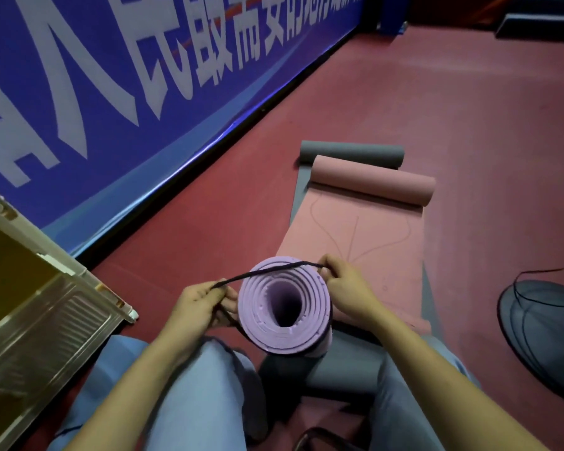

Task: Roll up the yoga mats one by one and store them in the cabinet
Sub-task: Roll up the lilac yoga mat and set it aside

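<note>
A rolled purple yoga mat [285, 305] stands on end between my knees, its spiral end facing up. A black strap [267, 271] stretches across its top. My left hand [201, 304] pinches the strap's left end beside the roll. My right hand [345, 284] pinches the right end at the roll's far edge. Beyond lies a pink mat [358, 236], flat with its far end curled into a roll. Under it is a grey mat [350, 153], its far end also rolled. The beige cabinet [46, 307] stands open at the left.
A blue banner wall [144, 92] with white lettering runs along the left. The floor [469, 109] is dark red. A dark grey bag with a black cord [544, 323] lies at the right. A grey roll [342, 369] sits under my legs.
</note>
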The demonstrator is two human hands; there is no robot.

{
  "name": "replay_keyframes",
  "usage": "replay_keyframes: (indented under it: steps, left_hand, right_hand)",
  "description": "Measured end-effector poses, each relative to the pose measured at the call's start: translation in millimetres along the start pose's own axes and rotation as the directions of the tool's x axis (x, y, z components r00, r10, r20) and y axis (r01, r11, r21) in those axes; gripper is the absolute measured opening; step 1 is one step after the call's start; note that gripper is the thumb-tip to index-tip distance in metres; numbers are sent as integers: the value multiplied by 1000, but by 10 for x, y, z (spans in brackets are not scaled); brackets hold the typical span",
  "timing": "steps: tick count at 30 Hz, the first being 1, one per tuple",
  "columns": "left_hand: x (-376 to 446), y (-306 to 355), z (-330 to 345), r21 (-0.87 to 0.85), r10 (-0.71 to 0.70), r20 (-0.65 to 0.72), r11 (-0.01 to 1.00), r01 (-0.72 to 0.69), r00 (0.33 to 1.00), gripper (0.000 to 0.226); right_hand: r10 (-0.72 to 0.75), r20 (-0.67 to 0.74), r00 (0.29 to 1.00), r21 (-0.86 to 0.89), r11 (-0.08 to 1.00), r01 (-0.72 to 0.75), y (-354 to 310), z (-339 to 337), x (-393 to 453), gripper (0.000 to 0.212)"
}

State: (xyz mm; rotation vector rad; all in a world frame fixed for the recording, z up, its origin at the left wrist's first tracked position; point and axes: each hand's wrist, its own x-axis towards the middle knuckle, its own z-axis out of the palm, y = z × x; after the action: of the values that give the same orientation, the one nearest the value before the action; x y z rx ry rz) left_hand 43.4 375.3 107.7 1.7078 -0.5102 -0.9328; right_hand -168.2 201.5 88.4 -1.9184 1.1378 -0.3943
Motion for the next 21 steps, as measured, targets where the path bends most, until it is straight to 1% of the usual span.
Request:
replay_keyframes:
  steps: [1,2,4,5,7,8,9,10,11,12,13,14,15,16,17,18,19,20,21]
  left_hand:
    - [66,-54,29,-78,-87,33,993,90,996,26]
    - [149,-93,66,-102,-132,50,985,136,990,23]
    - [309,-84,155,-101,-159,64,981,165,985,17]
    - [363,-35,208,-91,-178,73,979,184,981,17]
    - [444,85,297,-74,-208,109,973,216,972,27]
    - [492,137,327,-51,-174,108,982,180,979,27]
    - [560,183,324,46,-93,69,995,90,993,24]
    - [640,216,292,214,42,31,976,-48,999,22]
    - [691,255,238,462,194,24,868,-183,981,25]
    - [716,295,189,635,318,67,718,-286,946,27]
    - [720,334,163,662,409,138,639,-391,902,26]
    - [703,359,171,583,465,209,647,-491,860,26]
    - [701,373,191,491,479,254,684,-539,840,26]
    - [718,394,239,407,460,267,742,-532,847,24]
    - [767,386,294,324,407,250,820,-472,879,24]
    - [838,358,352,233,317,225,901,-367,921,29]
    - [900,324,420,130,162,201,973,-190,966,36]
    - [927,254,471,39,-4,199,999,-4,980,39]
    - [919,160,517,-23,-140,206,989,148,969,33]
  right_hand:
    - [24,14,1000,-40,999,-24,71,0,19,19]
    - [49,43,998,-78,996,-45,113,10,41,17]
    - [109,82,991,-108,989,-100,161,48,148,12]
    - [129,90,988,-120,986,-118,147,49,229,13]
    - [145,110,983,-176,977,-124,72,-14,404,18]
    - [144,122,982,-187,975,-120,23,-71,444,20]
    - [132,142,981,-186,977,-105,6,-125,467,21]
    - [110,168,979,-163,983,-83,0,-171,475,22]
    - [79,193,978,-116,992,-58,2,-205,460,23]
    - [51,216,975,-56,998,-40,11,-226,437,25]
    - [15,236,972,21,1000,-20,23,-235,415,29]
    - [-21,236,971,110,994,-5,28,-229,385,32]
    - [-52,219,974,198,980,8,33,-218,358,33]
    - [-66,178,982,244,969,21,48,-210,357,33]
    - [-71,129,989,253,967,36,52,-208,373,32]
    - [-64,90,994,235,971,42,78,-195,412,32]
    - [-45,80,996,208,978,28,116,-176,460,31]
    - [-23,93,995,171,985,7,199,-141,520,34]
    - [-2,119,993,95,995,-9,351,-93,573,37]
